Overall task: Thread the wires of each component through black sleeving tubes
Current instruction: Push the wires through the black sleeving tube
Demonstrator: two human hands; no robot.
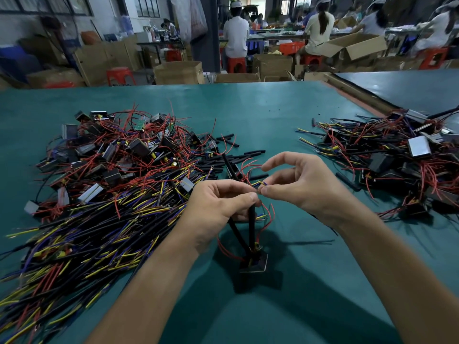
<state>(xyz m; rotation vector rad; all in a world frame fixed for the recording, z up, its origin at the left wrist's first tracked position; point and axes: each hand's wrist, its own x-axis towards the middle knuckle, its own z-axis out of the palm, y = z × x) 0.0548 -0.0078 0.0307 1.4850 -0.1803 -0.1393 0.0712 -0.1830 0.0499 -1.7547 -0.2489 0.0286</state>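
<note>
Green tabletop (285, 115) showing beyond component (253, 263), wire pile (111, 182) cut off left of it; above, left hand (218, 202) gripping black tube (251, 219), right hand (298, 182) pinching half-hidden wire ends (260, 182).

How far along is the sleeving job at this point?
Done, apparently: the smaller right-hand pile of boxy components shows black-sleeved wires. In hand: the left hand grips a black sleeving tube on a dangling component; the right hand pinches its yellow-blue wire tips. Left: the large tangled left pile.

We log sleeving tube (251, 218) black, below our pinch | wire tips (261, 183) yellow and blue, in the pinch | loose wire (227, 250) red, under it | table (273, 108) plain teal, all around it
</note>
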